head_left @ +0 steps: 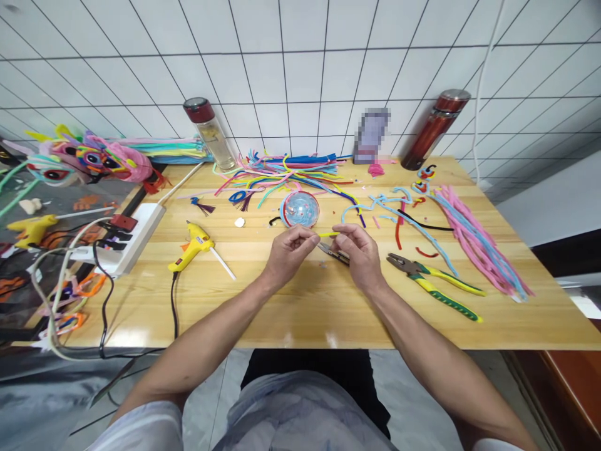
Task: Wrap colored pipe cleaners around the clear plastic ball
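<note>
Between my two hands stretches a short yellow pipe cleaner (327, 234). My left hand (292, 252) pinches its left end, and my right hand (359, 254) pinches the right end. Under my right hand lies a small dark cutting tool (333, 252), partly covered by the fingers. Just beyond my left hand sits a round clear container (301, 209) with light blue material and red bits. A pile of coloured pipe cleaners (291, 168) lies behind it.
Yellow glue gun (197, 243) and white power strip (136, 238) are at left. Green-yellow pliers (434, 282) and pink and blue pipe cleaners (479, 241) lie right. A glass bottle (213, 138), a red flask (434, 131) and a blurred phone (372, 134) stand behind.
</note>
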{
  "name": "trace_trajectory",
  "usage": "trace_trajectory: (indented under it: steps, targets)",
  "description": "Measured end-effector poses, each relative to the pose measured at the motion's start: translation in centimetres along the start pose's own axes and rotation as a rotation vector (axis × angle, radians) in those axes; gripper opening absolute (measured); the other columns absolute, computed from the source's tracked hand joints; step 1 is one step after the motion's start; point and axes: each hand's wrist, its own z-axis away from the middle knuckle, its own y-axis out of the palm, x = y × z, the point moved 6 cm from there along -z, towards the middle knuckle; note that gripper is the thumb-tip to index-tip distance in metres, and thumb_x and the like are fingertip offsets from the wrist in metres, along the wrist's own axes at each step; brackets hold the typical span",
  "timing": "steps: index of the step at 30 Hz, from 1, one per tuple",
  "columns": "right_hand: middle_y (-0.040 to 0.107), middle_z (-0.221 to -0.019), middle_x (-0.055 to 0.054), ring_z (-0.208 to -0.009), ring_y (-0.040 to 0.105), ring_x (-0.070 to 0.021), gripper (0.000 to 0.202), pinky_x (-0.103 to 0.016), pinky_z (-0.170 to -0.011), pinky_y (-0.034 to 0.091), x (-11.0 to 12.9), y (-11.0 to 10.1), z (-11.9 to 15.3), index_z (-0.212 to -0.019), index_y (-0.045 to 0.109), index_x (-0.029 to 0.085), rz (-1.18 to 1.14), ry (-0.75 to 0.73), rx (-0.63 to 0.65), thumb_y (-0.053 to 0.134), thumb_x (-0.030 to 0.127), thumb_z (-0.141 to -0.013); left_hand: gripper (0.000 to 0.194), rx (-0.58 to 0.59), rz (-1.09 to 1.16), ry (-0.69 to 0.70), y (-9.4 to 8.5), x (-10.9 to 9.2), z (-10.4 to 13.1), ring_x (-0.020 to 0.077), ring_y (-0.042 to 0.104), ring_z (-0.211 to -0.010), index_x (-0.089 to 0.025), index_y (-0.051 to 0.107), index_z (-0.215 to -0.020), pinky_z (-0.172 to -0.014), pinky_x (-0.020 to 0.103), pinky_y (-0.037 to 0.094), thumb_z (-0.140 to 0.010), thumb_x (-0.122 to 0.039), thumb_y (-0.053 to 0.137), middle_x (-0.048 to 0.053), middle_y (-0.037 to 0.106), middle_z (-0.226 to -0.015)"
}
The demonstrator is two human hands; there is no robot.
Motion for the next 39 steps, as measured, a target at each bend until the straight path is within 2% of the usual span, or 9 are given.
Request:
trace_trajectory:
  steps: [4,9,21,26,31,33,35,37,39]
  targets:
    - [0.068,-0.073,0.003,-0.069,0.063,-0.0144,0.036,-0.032,-0.076,0.059,-0.7,-0.1,-0.2,-0.089,0.072,0.024,-0.023,0.058,-0.015,0.085,0.056,-0.080,0.036,-0.005,-0.043,0.064,0.1,-0.1,0.1,0.0111,0.053,-0.065,-0.019,0.075,-0.079,-0.061,0.026,0.042,-0.091,-0.054,0.076,0.002,0.067,-0.077]
    - [0.069,-0.075,0.002,-0.069,0.062,-0.0143,0.039,-0.032,-0.076,0.059,-0.8,0.1,-0.2,-0.085,0.071,0.023,0.010,0.079,-0.002,0.086,0.058,-0.078,0.032,-0.001,-0.064,0.012,0.2,0.3,0.1,0.0094,0.045,-0.057,-0.020,0.082,-0.097,-0.058,0.025,0.040,-0.083,-0.049,0.084,-0.004,0.056,-0.064]
    - [0.070,-0.073,0.002,-0.065,0.059,-0.0135,0.041,-0.030,-0.071,0.051,-1.4,0.7,0.0,-0.081,0.073,0.023,-0.158,0.169,0.063,0.095,0.056,-0.069,0.047,0.132,0.308,-0.294,1.1,1.9,-0.1,0.0076,0.045,-0.052,-0.017,0.082,-0.082,-0.053,0.024,0.040,-0.074,-0.063,0.087,0.002,0.072,-0.069]
    - [0.070,-0.072,0.002,-0.063,0.057,-0.0124,0.043,-0.029,-0.069,0.049,-1.3,0.2,-0.2,-0.080,0.073,0.023,-0.115,0.135,0.013,0.095,0.057,-0.067,0.043,0.110,0.286,-0.266,0.8,2.0,-0.1,0.0087,0.045,-0.053,-0.017,0.081,-0.080,-0.055,0.025,0.038,-0.081,-0.060,0.083,-0.002,0.060,-0.058]
    - [0.067,-0.069,0.003,-0.063,0.058,-0.0134,0.039,-0.030,-0.070,0.050,-0.6,0.2,0.0,-0.080,0.071,0.023,-0.043,0.114,0.035,0.091,0.054,-0.071,0.040,0.163,0.228,-0.173,0.7,0.9,0.1,0.0115,0.048,-0.056,-0.017,0.079,-0.079,-0.061,0.028,0.042,-0.093,-0.053,0.071,-0.002,0.056,-0.058]
    - [0.067,-0.071,0.002,-0.064,0.058,-0.0136,0.035,-0.029,-0.070,0.051,0.2,-0.7,-0.8,-0.080,0.071,0.022,0.010,0.081,0.000,0.088,0.052,-0.072,0.042,0.088,0.159,-0.084,-0.1,0.1,-0.1,0.0134,0.055,-0.061,-0.017,0.076,-0.075,-0.068,0.030,0.048,-0.097,-0.051,0.066,0.001,0.063,-0.066]
    - [0.067,-0.072,0.001,-0.065,0.058,-0.0138,0.030,-0.029,-0.069,0.051,1.4,-2.4,-2.7,-0.080,0.070,0.022,0.105,0.019,-0.083,0.083,0.048,-0.075,0.040,-0.087,0.042,0.043,-1.7,-0.8,-0.5,0.0164,0.063,-0.074,-0.019,0.076,-0.077,-0.079,0.033,0.053,-0.100,-0.049,0.062,0.004,0.072,-0.080]
    - [0.066,-0.072,0.000,-0.065,0.058,-0.0146,0.025,-0.028,-0.068,0.050,2.7,-4.8,-5.8,-0.081,0.070,0.021,0.275,-0.057,-0.205,0.076,0.045,-0.079,0.030,-0.278,-0.116,0.150,-3.6,-1.2,-0.8,0.0191,0.068,-0.089,-0.020,0.078,-0.092,-0.088,0.035,0.055,-0.100,-0.045,0.063,0.006,0.074,-0.095]
    - [0.071,-0.081,-0.003,-0.072,0.063,-0.0172,0.019,-0.029,-0.070,0.052,3.7,-7.2,-9.3,-0.086,0.070,0.020,0.493,-0.099,-0.357,0.065,0.039,-0.084,0.027,-0.380,-0.273,0.196,-4.9,-0.7,-1.4,0.0222,0.068,-0.105,-0.022,0.077,-0.111,-0.096,0.038,0.056,-0.096,-0.043,0.069,0.009,0.073,-0.111]
